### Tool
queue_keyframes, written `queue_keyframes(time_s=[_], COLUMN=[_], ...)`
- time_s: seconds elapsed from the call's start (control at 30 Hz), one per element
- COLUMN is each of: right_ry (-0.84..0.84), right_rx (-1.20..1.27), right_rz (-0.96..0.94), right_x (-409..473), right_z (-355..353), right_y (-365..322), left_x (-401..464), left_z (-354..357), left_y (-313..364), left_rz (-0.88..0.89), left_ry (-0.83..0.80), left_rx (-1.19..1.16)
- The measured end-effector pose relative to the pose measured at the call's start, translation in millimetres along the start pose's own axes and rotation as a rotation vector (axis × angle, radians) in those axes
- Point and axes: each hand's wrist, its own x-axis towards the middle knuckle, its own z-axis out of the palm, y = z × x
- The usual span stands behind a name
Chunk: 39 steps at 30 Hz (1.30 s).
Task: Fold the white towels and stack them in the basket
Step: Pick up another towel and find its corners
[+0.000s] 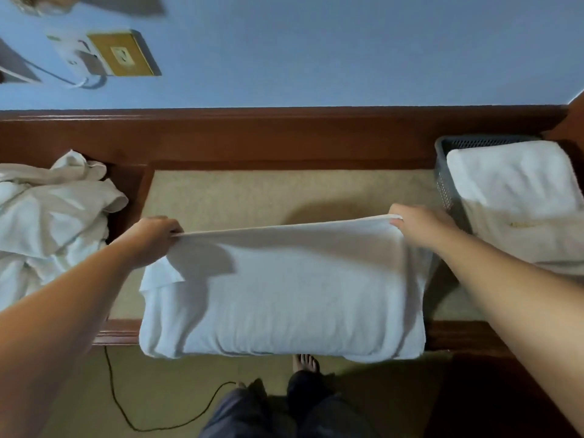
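Head view: each hand's grip pinches a far corner of the white towel, left hand and right hand at opposite ends of its side-to-side long axis; it drapes over the tabletop's near edge (the basket sits nearer the right hand).

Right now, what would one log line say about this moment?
step: folding towel | left hand: pinches far-left corner | right hand: pinches far-right corner | basket: folded towels inside | pile: unfolded
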Motion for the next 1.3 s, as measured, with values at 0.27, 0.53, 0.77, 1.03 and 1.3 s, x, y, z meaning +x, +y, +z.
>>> queue_keyframes(time_s=[0.27, 0.53, 0.77, 1.03, 1.3], right_ry=[-0.014, 0.150, 0.300, 0.296, 0.679], right_rx=[0.012, -0.132, -0.180, -0.115, 0.103], right_rz=[0.131, 0.139, 0.249, 0.427, 0.574], right_x=[55, 134, 225, 283, 262], right_z=[35, 38, 22, 31, 53], right_y=[-12, -14, -20, -31, -79], left_x=[70, 163, 250, 295, 299], left_z=[39, 27, 7, 19, 28], left_y=[-26, -25, -28, -29, -46], left_rz=[-0.187, -0.182, -0.207, -0.268, -0.486], left_ry=[-0.091, 0.039, 0.151, 0.206, 0.204], left_rx=[-0.093, -0.045, -0.027, -0.133, -0.423])
